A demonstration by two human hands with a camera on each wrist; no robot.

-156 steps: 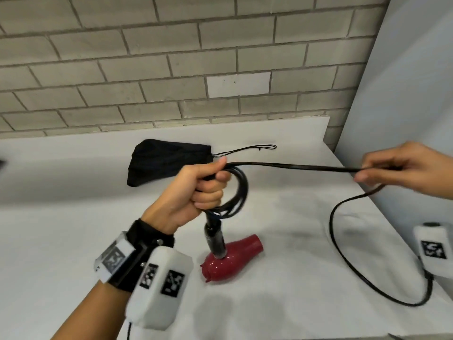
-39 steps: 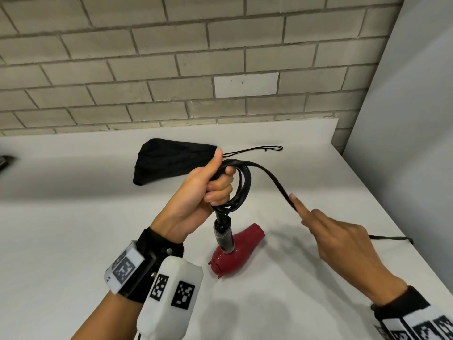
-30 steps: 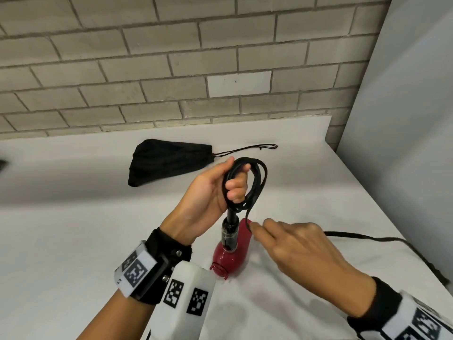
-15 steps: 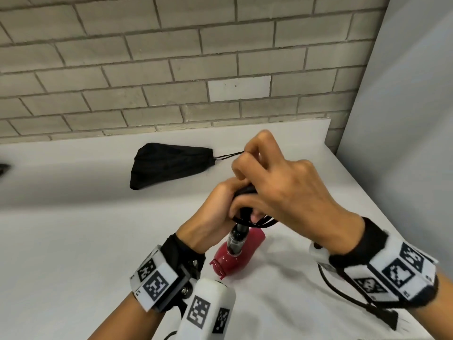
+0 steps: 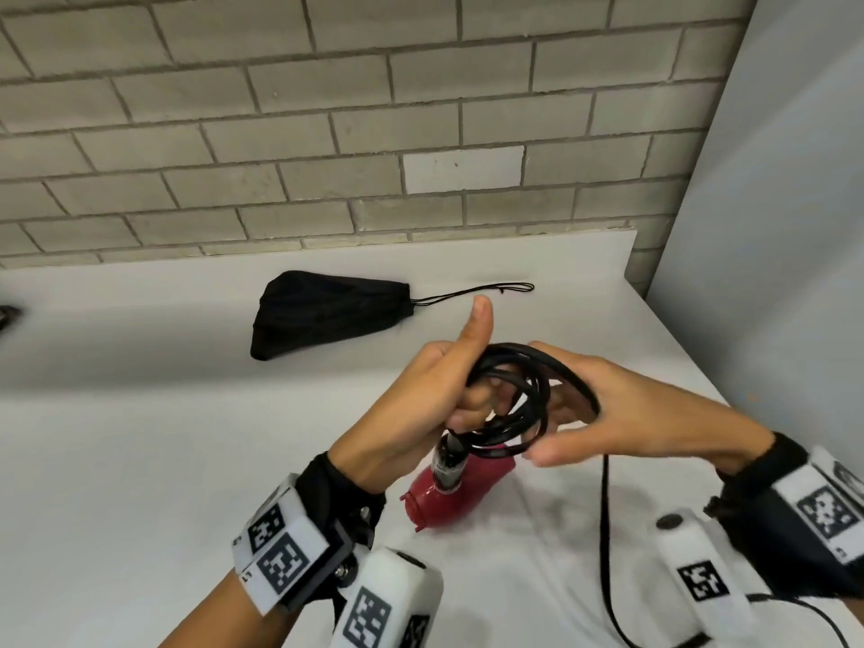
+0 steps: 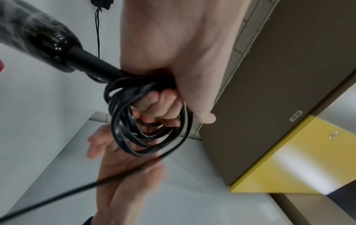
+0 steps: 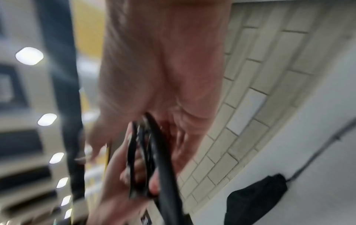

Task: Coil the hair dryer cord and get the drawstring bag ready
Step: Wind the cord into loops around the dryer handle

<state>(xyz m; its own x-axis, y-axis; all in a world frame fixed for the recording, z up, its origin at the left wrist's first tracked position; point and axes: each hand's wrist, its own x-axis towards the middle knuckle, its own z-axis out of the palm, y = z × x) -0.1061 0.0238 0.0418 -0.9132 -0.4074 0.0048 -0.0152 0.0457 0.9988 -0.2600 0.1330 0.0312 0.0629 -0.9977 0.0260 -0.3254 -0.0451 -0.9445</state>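
Note:
The red hair dryer (image 5: 460, 491) rests nose-down on the white table (image 5: 140, 460), its black handle (image 5: 449, 460) pointing up. My left hand (image 5: 435, 395) grips the black cord coil (image 5: 519, 404) just above the handle, thumb raised. My right hand (image 5: 608, 413) is beside the coil on its right with fingers stretched out, and the cord runs across the web between thumb and fingers. The loose cord (image 5: 605, 530) hangs down from it to the table. The left wrist view shows the coil (image 6: 134, 129) held by curled fingers (image 6: 163, 106). The black drawstring bag (image 5: 327, 311) lies flat behind.
The bag's drawstring (image 5: 472, 292) trails to the right along the table. A brick wall (image 5: 327, 133) closes the back and a grey panel (image 5: 771, 226) the right side. A small dark object (image 5: 7, 315) sits at the far left edge.
My right hand has swung from on top of my left hand round to the coil's right side, carrying the cord along. The coil has more loops than seconds ago, and less cord lies loose.

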